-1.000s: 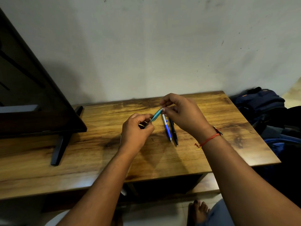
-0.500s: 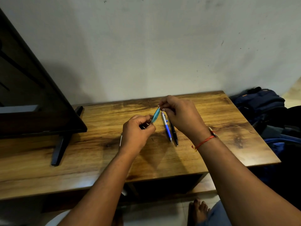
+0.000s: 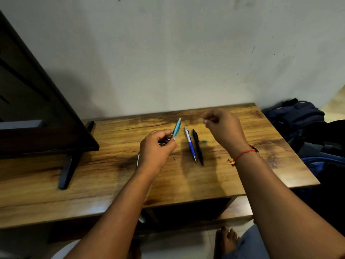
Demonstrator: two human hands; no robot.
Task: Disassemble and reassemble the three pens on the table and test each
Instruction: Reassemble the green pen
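My left hand [image 3: 158, 147] pinches the lower end of a teal pen barrel [image 3: 177, 128], which points up and away over the wooden table [image 3: 214, 180]. To its right a blue-and-white pen [image 3: 190, 144] and a black pen [image 3: 197, 147] lie side by side, tips toward me. A small teal piece [image 3: 204, 141] lies just right of the black pen. My right hand [image 3: 225, 129] hovers blurred above the table's back right, fingertips pinched together; whether they hold anything I cannot make out. A thin white stick [image 3: 138, 161] lies partly hidden behind my left wrist.
A dark television [image 3: 37, 109] on a black foot [image 3: 68, 171] stands on the table's left part. The wall runs close behind. Blue bags [image 3: 298, 118] are piled on the floor to the right. My bare foot [image 3: 226, 240] shows below the table's front edge.
My right hand has left the top of the teal barrel and moved right and away. The left hand keeps the barrel, now tilted more upright. The small teal piece is now uncovered.
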